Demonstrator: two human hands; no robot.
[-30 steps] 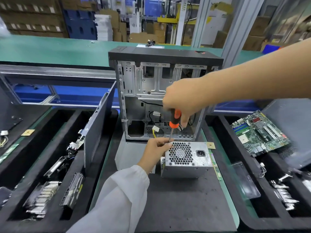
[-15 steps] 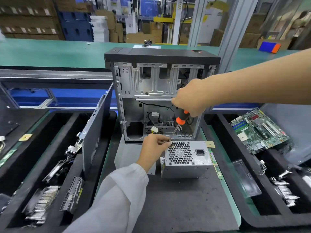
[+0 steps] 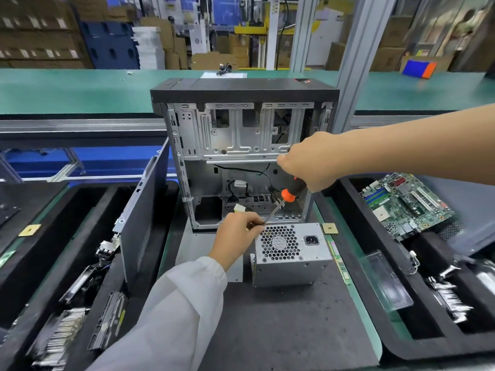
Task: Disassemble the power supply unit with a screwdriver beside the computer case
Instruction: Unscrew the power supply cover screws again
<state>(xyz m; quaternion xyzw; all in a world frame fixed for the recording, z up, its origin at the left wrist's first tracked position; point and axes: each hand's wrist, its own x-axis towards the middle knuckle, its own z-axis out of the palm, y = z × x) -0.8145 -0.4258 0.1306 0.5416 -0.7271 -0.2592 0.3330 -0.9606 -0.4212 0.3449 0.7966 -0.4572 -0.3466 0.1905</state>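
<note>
Since 1 second ago we see the right hand (image 3: 310, 162) has swung to the right and higher, tilting the screwdriver (image 3: 284, 202) so its shaft now slants down-left; before, it stood nearly upright. The right hand is clenched round the black-and-orange handle. The left hand (image 3: 237, 232) pinches thumb and fingers at the shaft's tip, just above the top-left corner of the PSU (image 3: 290, 254); we cannot tell whether a screw sits between them.

The PSU lies on the dark mat (image 3: 281, 330), fan grille up, directly in front of the open case (image 3: 241, 156), which stands upright on a grey plate (image 3: 198, 250). A dark side panel (image 3: 144, 223) leans just left of the case.

Black foam trays flank the mat: the left tray (image 3: 34, 250) holds removed parts, the right tray (image 3: 401, 341) a green motherboard (image 3: 404, 204) and metal pieces. Small gold chips lie near the PSU's right corner (image 3: 329, 228) and at far left (image 3: 29, 231). Behind runs a green bench (image 3: 80, 87), then aluminium posts (image 3: 351, 76) and stacked cartons (image 3: 40, 30) in a warehouse.
</note>
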